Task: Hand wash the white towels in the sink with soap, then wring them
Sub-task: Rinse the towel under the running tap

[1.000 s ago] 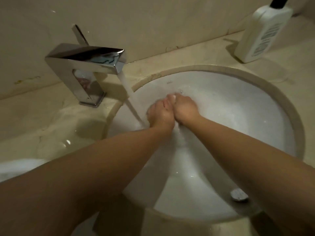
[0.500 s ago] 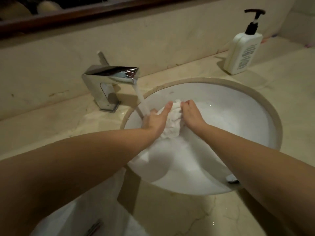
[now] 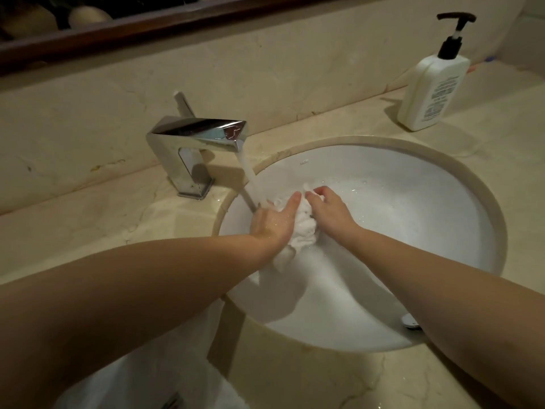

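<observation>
Both hands, left hand (image 3: 272,224) and right hand (image 3: 330,209), gripping bunched white towel (image 3: 303,228) at sink (image 3: 442,184) left edge. Could splash onto counter (image 3: 88,231) from running tap (image 3: 200,134).

I see both bare forearms reaching forward from the lower corners and converging toward the middle. My left hand (image 3: 272,221) lies back up, wet and glistening, thumb stretched forward along the top of the bunched white towel (image 3: 300,228), its other fingers hidden beneath. My right hand (image 3: 330,209) faces it from the other side, knuckles up, fingers curled down and pinching the same towel. The two hands nearly touch at the thumb tips.
</observation>
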Tool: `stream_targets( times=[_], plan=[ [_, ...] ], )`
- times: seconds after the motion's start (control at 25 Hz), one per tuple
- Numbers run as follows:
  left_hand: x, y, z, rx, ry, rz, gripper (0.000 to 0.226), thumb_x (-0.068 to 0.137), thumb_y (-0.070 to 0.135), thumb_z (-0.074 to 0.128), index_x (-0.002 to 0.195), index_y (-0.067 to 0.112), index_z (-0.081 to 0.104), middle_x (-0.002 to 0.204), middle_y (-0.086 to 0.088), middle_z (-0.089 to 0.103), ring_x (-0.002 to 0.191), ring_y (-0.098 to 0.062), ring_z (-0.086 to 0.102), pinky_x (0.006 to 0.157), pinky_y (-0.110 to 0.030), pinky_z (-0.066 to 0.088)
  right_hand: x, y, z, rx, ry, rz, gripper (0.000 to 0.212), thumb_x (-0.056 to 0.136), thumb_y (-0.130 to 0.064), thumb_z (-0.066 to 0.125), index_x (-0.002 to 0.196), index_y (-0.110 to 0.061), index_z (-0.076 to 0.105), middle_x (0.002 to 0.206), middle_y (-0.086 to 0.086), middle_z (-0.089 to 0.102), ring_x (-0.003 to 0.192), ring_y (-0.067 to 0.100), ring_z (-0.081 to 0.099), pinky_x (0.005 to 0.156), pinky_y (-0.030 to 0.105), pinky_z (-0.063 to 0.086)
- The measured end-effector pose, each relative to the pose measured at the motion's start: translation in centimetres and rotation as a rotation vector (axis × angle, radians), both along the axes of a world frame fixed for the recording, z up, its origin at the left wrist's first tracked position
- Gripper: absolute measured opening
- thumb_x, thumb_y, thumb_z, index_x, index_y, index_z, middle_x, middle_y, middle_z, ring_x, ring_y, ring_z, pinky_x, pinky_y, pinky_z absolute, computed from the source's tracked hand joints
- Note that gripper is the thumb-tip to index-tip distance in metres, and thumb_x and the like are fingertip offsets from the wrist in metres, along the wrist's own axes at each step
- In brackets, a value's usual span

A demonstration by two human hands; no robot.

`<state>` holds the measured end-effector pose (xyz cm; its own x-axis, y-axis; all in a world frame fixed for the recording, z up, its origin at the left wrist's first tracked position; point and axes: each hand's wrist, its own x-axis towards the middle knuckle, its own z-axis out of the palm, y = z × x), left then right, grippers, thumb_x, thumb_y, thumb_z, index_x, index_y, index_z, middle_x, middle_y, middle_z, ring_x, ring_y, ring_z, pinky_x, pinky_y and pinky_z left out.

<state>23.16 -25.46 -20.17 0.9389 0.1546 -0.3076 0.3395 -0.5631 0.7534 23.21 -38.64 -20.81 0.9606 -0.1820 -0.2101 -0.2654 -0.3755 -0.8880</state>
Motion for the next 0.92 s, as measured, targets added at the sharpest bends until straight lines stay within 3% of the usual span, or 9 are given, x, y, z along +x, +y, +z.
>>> stream_targets(
  times=[0.16,0.28,0.4,0.48,0.6,0.68,0.8,0.92],
  plan=[
    [-0.6,1.0,0.7,-0.099,-0.122,0.12,0.087,0.08,0.086,0.049,0.135,0.018,0.059,0.13,-0.004,0.063,0.123,-0.029,0.058,0.109,-0.046,0.044,0.1,0.3,0.4,0.265,0.049,-0.056,0.026,0.103,-0.029,0.043,0.115,-0.012,0.06,0.102,0.009,0.068,0.078,0.02,0.064,0.06,0.028,0.05],
    [-0.5,1.2,0.8,-0.087,-0.261,0.013,0.079,0.077,0.086,0.049,0.119,0.022,0.07,0.11,-0.002,0.072,0.108,-0.024,0.067,0.098,-0.042,0.053,-0.3,0.0,0.3,0.294,0.164,-0.054,0.043,0.106,-0.04,0.035,0.107,-0.01,0.065,0.103,0.017,0.072,0.072,0.023,0.068,0.052,0.025,0.051],
    [-0.4,0.7,0.6,-0.108,-0.184,0.036,0.08,0.078,0.083,0.052,0.117,0.015,0.07,0.107,-0.006,0.073,0.104,-0.026,0.068,0.095,-0.038,0.054,-0.7,0.4,1.2,0.195,0.265,0.018,0.074,0.098,-0.069,0.029,0.098,-0.01,0.073,0.089,0.009,0.075,0.079,0.022,0.071,0.067,0.029,0.056],
    [-0.2,0.2,0.5,-0.084,-0.103,0.072,0.079,0.084,0.082,0.048,0.113,0.011,0.069,0.11,-0.011,0.071,0.106,-0.031,0.067,0.095,-0.037,0.053,-0.3,0.5,0.9,0.027,0.226,0.025,0.079,0.093,-0.074,0.036,0.101,-0.005,0.073,0.096,0.008,0.075,0.09,0.024,0.07,0.085,0.036,0.056],
    [-0.1,0.2,1.8,-0.002,-0.142,0.018,0.071,0.095,0.073,0.039,0.11,0.01,0.066,0.119,-0.019,0.064,0.114,-0.038,0.061,0.102,-0.044,0.048,-0.8,0.8,0.6,0.076,0.108,0.023,0.053,0.1,-0.055,0.044,0.118,-0.01,0.064,0.112,0.005,0.069,0.102,0.022,0.065,0.092,0.036,0.051],
    [0.0,0.5,2.1,-0.028,-0.12,0.02,0.068,0.099,0.07,0.035,0.115,0.01,0.064,0.126,-0.018,0.061,0.12,-0.038,0.056,0.106,-0.044,0.043,-1.1,1.1,0.8,0.174,0.114,0.095,0.039,0.104,-0.044,0.042,0.106,-0.014,0.067,0.103,0.002,0.07,0.095,0.019,0.065,0.086,0.033,0.049],
    [0.0,0.8,1.5,-0.068,-0.04,0.075,0.079,0.095,0.076,0.033,0.132,0.012,0.061,0.133,-0.012,0.061,0.123,-0.035,0.057,0.109,-0.042,0.042,-1.0,2.1,1.2,0.058,0.118,0.18,0.04,0.105,-0.033,0.036,0.099,-0.008,0.067,0.098,0.005,0.07,0.093,0.025,0.064,0.08,0.032,0.048],
    [1.3,0.0,2.4,0.0,0.043,-0.002,0.08,0.095,0.077,0.027,0.129,0.015,0.065,0.132,-0.015,0.062,0.122,-0.036,0.058,0.107,-0.041,0.043,-1.4,3.1,1.8,0.123,-0.053,0.012,0.037,0.104,-0.027,0.035,0.105,-0.012,0.07,0.101,-0.001,0.068,0.095,0.019,0.062,0.081,0.031,0.047]
  ],
)
